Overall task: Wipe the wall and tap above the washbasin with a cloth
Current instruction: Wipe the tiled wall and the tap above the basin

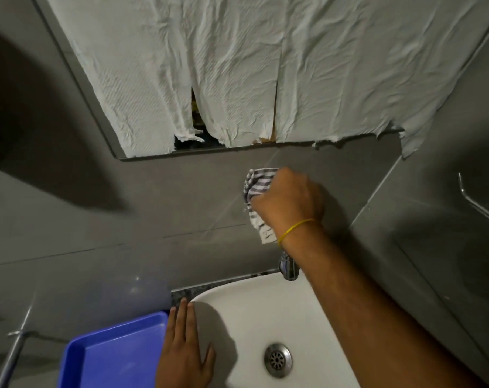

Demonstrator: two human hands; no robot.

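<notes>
Striped grey-and-white cloth (256, 203) is bunched in the right hand (289, 197), whose fingers are closed tight around it, pressing it against the grey tiled wall (167, 208) just below the mirror edge and directly above the chrome tap (288, 266). A thin yellow band (295, 229) circles that wrist. The left hand (185, 351) lies flat and open, fingers stretched, holding nothing, resting on the left rim of the white ceramic washbasin (254, 312). Just beside it sits a blue plastic tray (111, 357). A round metal drain (277, 359) shows in the basin. Above, crumpled white paper sheets (237, 65) cover the mirror.
</notes>
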